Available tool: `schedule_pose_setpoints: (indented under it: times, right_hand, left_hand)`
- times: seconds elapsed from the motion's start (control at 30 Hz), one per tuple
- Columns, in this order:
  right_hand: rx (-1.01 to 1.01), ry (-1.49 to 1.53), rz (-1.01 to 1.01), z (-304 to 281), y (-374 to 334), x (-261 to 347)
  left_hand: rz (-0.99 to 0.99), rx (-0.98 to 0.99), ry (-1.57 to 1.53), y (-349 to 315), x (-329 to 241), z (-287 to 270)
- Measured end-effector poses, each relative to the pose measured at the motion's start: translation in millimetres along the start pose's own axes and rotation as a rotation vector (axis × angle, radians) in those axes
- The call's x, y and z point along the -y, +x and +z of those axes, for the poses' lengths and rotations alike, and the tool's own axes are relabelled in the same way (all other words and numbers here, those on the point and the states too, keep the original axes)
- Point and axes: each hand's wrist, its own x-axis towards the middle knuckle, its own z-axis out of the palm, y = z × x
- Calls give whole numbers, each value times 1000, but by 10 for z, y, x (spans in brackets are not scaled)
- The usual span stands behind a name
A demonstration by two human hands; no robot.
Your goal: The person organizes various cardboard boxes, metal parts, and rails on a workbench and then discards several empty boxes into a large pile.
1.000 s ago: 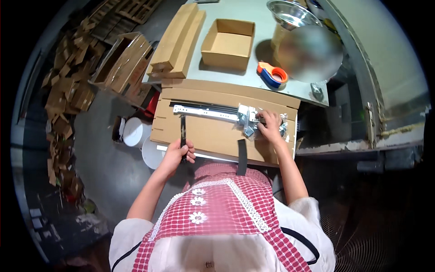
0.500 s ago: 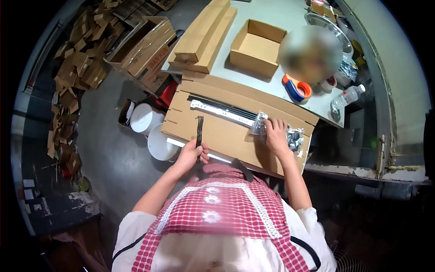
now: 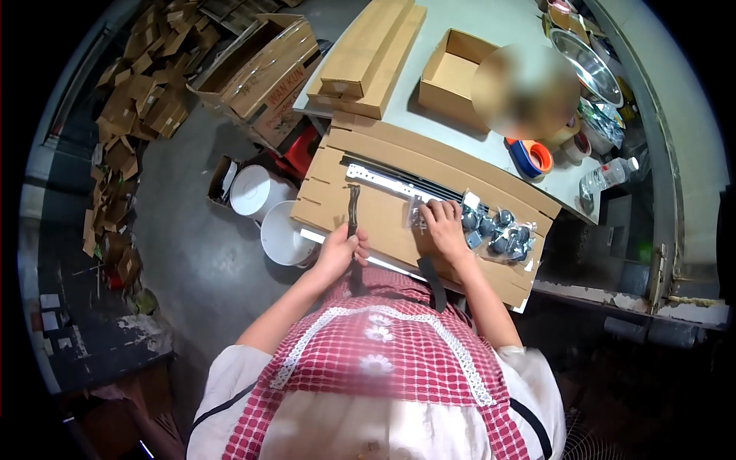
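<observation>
- Left hand [image 3: 341, 247]: fingers closed around a dark, narrow strip [image 3: 353, 211] that stands up across the near part of the flat cardboard box [image 3: 383, 211]; what kind of strip it is cannot be told.
- Right hand [image 3: 445, 228]: fingers spread and pressed down on a small clear bag [image 3: 418, 215], near the middle of the box.
- Bag of caster wheels [image 3: 498, 234]: clear plastic, dark wheels inside, just right of the right hand.
- Metal rails [image 3: 391, 182]: long, pale and dark, lying along the far side of the box.
- Tape dispenser [image 3: 530, 157]: blue and orange, on the grey table [image 3: 460, 23] beyond.
- Open small carton [image 3: 452, 73]: far on the table, beside stacked long flat boxes [image 3: 368, 57].
- White buckets [image 3: 264, 207]: on the floor, left of the table.
- Risk: the box overhangs the near table edge, so downward pressure could likely tip it.
- Risk: the wheel bag lies near the right end and might slide off if the box shifts.
- Risk: the strip, held at one end only, could slip sideways.
</observation>
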Motion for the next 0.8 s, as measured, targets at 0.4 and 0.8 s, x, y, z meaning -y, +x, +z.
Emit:
schedule_pose_setpoints:
  times: [0.4, 0.8]
  right_hand:
    - [5, 47, 39, -19, -12, 67]
    - [-79, 226, 253, -69, 315, 158]
  left_hand:
    - [-31, 53, 86, 239, 191, -203]
    - [119, -110, 438, 384, 165, -439]
